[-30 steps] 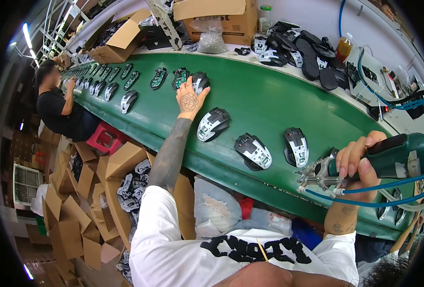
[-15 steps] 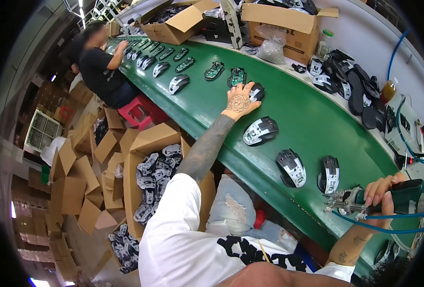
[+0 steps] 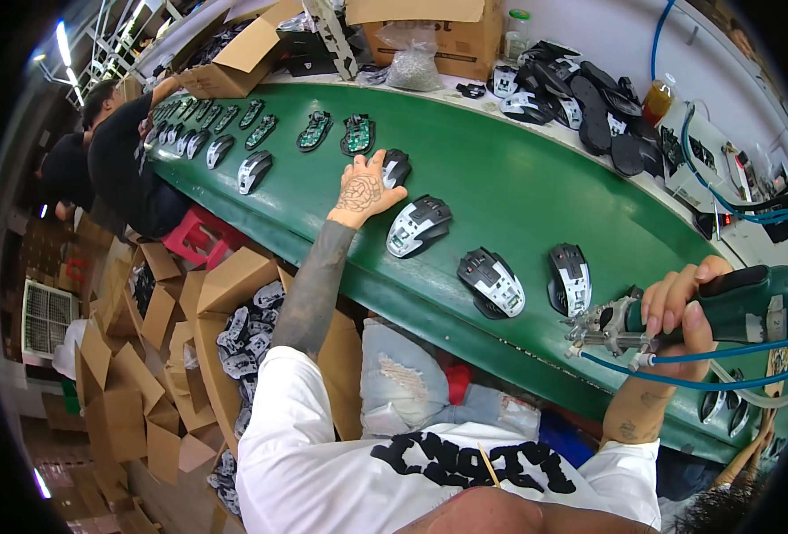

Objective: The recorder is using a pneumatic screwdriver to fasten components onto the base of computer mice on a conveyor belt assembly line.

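Observation:
My left hand (image 3: 363,191) reaches out over the green work surface (image 3: 492,205), its index finger and thumb around the near-left side of a grey-and-black computer mouse (image 3: 396,165). The mouse lies on the surface, partly covered by the fingers. Closer to me sit a mouse with an open top (image 3: 419,225), another one (image 3: 492,282) and a third (image 3: 570,279). At the right, my right hand (image 3: 678,307) wraps round a green power screwdriver (image 3: 750,307) with a metal front end and blue hoses. Its tip points left, beside the third mouse.
Green circuit boards in black bases (image 3: 358,133) and more mice run in rows toward the far left. Mouse shells (image 3: 581,98) pile on the back ledge beside a cardboard box (image 3: 438,40). Left of me stand cartons of shells (image 3: 242,343). A co-worker (image 3: 131,151) sits farther along.
The whole view has shifted, so the bench appears farther left. My left hand stays at the same mouse, and my right hand keeps the screwdriver. The co-worker's arm now reaches toward a box.

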Tool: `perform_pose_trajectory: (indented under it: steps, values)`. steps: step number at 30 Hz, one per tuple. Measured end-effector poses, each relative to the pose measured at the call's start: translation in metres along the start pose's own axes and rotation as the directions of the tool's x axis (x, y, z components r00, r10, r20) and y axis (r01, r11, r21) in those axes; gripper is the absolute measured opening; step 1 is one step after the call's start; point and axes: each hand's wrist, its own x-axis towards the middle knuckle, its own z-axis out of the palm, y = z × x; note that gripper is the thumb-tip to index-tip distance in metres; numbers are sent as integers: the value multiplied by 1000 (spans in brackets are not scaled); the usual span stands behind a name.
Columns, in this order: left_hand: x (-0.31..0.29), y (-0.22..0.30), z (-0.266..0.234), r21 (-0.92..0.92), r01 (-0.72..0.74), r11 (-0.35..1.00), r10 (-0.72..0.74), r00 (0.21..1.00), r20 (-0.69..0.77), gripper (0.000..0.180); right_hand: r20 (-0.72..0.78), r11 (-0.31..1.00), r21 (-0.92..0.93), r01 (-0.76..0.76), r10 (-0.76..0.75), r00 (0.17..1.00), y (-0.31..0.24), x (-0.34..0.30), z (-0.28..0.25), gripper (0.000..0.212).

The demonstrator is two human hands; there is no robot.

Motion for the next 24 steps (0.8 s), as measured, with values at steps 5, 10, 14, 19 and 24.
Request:
perform_pose_trajectory:
  steps: [5,10,14,19,24]
  values:
    - [-7,-12,15,140,-163,977,205,900,-384,80,-3,1000,11,11,-11,1000,-1,3,2,36]
    - [27,-19,-25,-12,-211,977,208,969,-135,62,21,999,49,-3,2,1000,-1,2,1,36]
    - [60,-16,10,-109,-191,975,151,941,-304,62,92,999,49,4,-8,996,9,6,-3,35]
    - [69,-31,14,-378,-453,808,236,836,-496,56,75,998,-33,45,-42,996,6,2,-20,34]
    - [46,-201,-41,154,181,971,-12,683,-730,64,42,996,-72,60,-57,997,0,2,-18,31]
